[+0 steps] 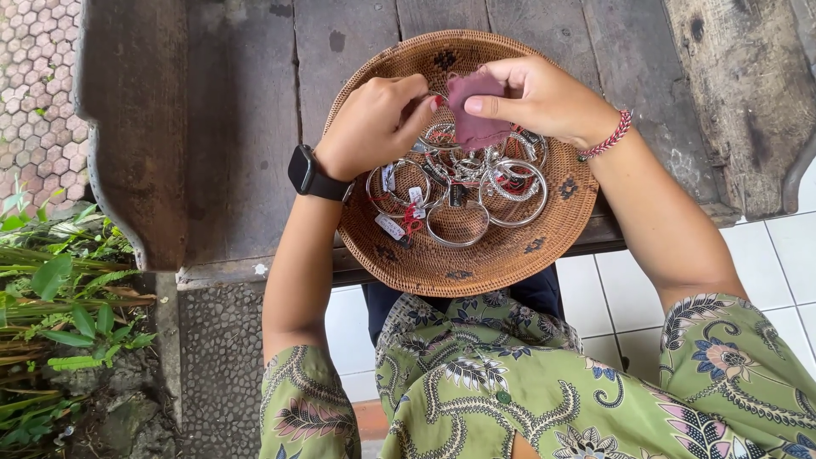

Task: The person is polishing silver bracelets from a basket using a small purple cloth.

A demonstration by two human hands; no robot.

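A round woven basket (510,255) rests on the edge of a dark wooden bench and holds several silver bangles (459,223) with small tags and red strings. Over the basket, my right hand (544,98) pinches a small pink cloth (476,119). My left hand (370,123), with a black watch at the wrist, grips a silver bangle (439,132) whose upper part lies against the cloth. A red bead bracelet (612,136) circles my right wrist.
The weathered wooden bench (238,127) spans the upper view. White floor tiles (790,246) lie to the right, green plants (59,297) and pebbled paving at the left. My green patterned clothing (510,382) fills the bottom.
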